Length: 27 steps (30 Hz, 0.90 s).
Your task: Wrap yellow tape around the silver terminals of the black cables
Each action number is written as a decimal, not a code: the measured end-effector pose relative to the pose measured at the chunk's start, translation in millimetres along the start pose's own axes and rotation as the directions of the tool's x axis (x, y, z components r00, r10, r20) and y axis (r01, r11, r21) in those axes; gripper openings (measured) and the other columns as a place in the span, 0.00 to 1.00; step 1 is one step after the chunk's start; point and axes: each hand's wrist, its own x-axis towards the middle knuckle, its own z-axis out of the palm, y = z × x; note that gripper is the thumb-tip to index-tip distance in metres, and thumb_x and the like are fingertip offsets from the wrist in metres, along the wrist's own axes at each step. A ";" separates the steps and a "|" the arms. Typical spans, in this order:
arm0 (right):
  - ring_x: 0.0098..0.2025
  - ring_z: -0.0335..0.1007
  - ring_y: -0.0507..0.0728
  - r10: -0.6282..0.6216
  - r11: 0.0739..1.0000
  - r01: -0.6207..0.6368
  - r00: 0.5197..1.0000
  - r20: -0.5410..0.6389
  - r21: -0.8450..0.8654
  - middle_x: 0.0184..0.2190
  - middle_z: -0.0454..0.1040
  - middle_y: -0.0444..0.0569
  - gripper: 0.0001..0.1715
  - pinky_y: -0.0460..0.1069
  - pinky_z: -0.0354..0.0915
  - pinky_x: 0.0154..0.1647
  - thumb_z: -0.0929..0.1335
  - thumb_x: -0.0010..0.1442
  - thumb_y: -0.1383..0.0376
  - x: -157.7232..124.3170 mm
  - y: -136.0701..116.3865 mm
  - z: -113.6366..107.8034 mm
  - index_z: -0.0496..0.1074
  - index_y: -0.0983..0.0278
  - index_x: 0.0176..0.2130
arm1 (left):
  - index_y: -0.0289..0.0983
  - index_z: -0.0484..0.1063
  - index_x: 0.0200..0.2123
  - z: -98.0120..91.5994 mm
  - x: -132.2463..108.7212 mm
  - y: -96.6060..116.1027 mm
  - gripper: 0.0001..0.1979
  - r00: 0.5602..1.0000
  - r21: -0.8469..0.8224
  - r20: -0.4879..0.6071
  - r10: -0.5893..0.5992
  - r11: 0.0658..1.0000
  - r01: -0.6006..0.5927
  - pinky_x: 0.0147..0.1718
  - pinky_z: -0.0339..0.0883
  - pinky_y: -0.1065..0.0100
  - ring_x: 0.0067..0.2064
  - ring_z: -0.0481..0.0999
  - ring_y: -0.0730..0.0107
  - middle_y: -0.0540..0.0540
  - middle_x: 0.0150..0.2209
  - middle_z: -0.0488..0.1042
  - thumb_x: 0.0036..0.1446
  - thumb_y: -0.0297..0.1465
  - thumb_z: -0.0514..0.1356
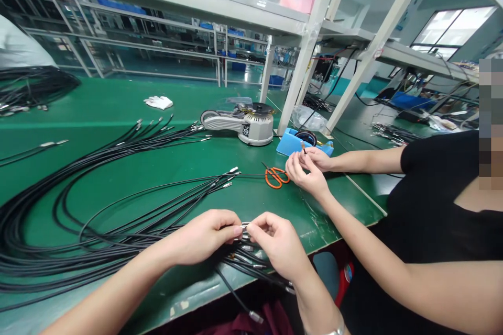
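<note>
My left hand (212,235) and my right hand (278,243) meet near the table's front edge, each closed in a pinch. Between their fingertips is a small silvery cable connector (245,224), partly hidden by the fingers. Beneath and beside the hands lie several black cables (251,260) with metal ends. One cable end (256,316) hangs over the edge toward my lap. To the left, a large looped bundle of black cables (23,220) spreads over the green tabletop (149,162). More connector ends (231,171) lie just beyond my hands.
A co-worker's hands (308,167) hold a small cable end at the right. Near them lie orange-handled scissors (274,178) and a blue tape dispenser (288,142). Farther back are a grey round tape machine (255,128), a white glove (158,102) and shelf posts (302,57).
</note>
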 end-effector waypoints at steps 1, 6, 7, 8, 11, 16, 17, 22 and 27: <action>0.27 0.68 0.52 -0.010 1.000 0.009 1.000 -0.004 -0.014 0.23 0.73 0.45 0.09 0.46 0.64 0.30 0.68 0.55 0.63 -0.4 -0.5 0.0 0.72 0.67 0.26 | 0.37 0.68 0.25 0.4 1.0 0.9 0.15 1.000 0.013 -0.005 0.004 1.000 -0.004 0.31 0.57 0.73 0.30 0.65 0.70 0.52 0.25 0.67 0.59 0.38 0.51; 0.27 0.69 0.53 -0.030 0.994 0.029 1.000 -0.008 -0.107 0.24 0.74 0.46 0.08 0.46 0.64 0.30 0.67 0.55 0.65 -1.9 -1.1 2.5 0.72 0.66 0.26 | 0.37 0.70 0.25 9.7 2.8 1.0 0.14 0.996 0.124 -0.075 0.043 0.992 -0.034 0.30 0.57 0.73 0.30 0.67 0.69 0.51 0.25 0.69 0.59 0.36 0.52; 0.27 0.69 0.53 -0.029 0.991 0.027 1.000 -0.011 -0.132 0.24 0.73 0.46 0.08 0.46 0.64 0.30 0.67 0.55 0.66 -2.3 -0.4 2.9 0.72 0.66 0.26 | 0.37 0.71 0.25 12.7 1.8 0.9 0.14 0.994 0.147 -0.094 0.050 0.988 -0.036 0.30 0.57 0.73 0.30 0.68 0.69 0.51 0.26 0.70 0.59 0.35 0.52; 0.27 0.69 0.53 -0.024 0.988 0.022 1.000 -0.010 -0.151 0.24 0.73 0.46 0.08 0.46 0.64 0.30 0.67 0.55 0.66 -2.9 0.6 2.9 0.71 0.66 0.25 | 0.37 0.72 0.26 15.5 0.3 1.0 0.14 0.993 0.167 -0.106 0.055 0.985 -0.037 0.31 0.57 0.73 0.31 0.68 0.69 0.50 0.26 0.71 0.59 0.35 0.52; 0.27 0.69 0.53 0.000 0.983 0.006 0.999 0.034 -0.182 0.24 0.73 0.45 0.09 0.45 0.63 0.30 0.66 0.56 0.66 -5.8 3.0 0.2 0.71 0.65 0.25 | 0.38 0.74 0.28 16.5 -4.7 1.1 0.16 0.992 0.206 -0.090 0.088 0.976 -0.067 0.32 0.59 0.72 0.32 0.70 0.68 0.49 0.28 0.73 0.61 0.36 0.50; 0.29 0.69 0.53 -0.071 0.922 0.135 0.980 0.185 -0.363 0.27 0.74 0.44 0.08 0.45 0.62 0.31 0.66 0.56 0.69 -13.4 -0.1 -11.0 0.73 0.62 0.26 | 0.41 0.75 0.38 -15.6 0.1 -16.3 0.15 0.937 0.386 -0.322 0.138 0.922 -0.003 0.43 0.61 0.69 0.41 0.72 0.65 0.47 0.38 0.76 0.62 0.38 0.50; 0.30 0.70 0.54 -0.077 0.909 0.155 0.975 0.209 -0.388 0.27 0.75 0.44 0.08 0.45 0.62 0.31 0.66 0.55 0.70 -14.7 -1.0 -13.9 0.73 0.62 0.26 | 0.40 0.74 0.39 -23.7 3.6 -23.3 0.15 0.912 0.458 -0.394 0.115 0.885 0.086 0.45 0.61 0.68 0.43 0.72 0.63 0.46 0.39 0.75 0.62 0.37 0.49; 0.31 0.71 0.54 -0.086 0.915 0.140 0.984 0.157 -0.379 0.30 0.76 0.45 0.09 0.45 0.62 0.33 0.65 0.58 0.68 -18.9 -1.1 -29.8 0.75 0.61 0.30 | 0.36 0.73 0.33 -42.6 18.7 -54.6 0.11 0.873 0.519 -0.487 0.022 0.811 0.269 0.42 0.61 0.58 0.41 0.70 0.53 0.40 0.34 0.72 0.57 0.29 0.51; 0.31 0.71 0.53 -0.035 0.945 0.081 0.988 0.150 -0.318 0.29 0.77 0.44 0.12 0.43 0.62 0.33 0.64 0.61 0.64 -20.2 2.8 -32.4 0.75 0.62 0.30 | 0.37 0.72 0.36 -43.2 22.3 -66.5 0.13 0.852 0.464 -0.520 -0.062 0.817 0.343 0.39 0.62 0.60 0.40 0.72 0.54 0.41 0.35 0.73 0.50 0.23 0.51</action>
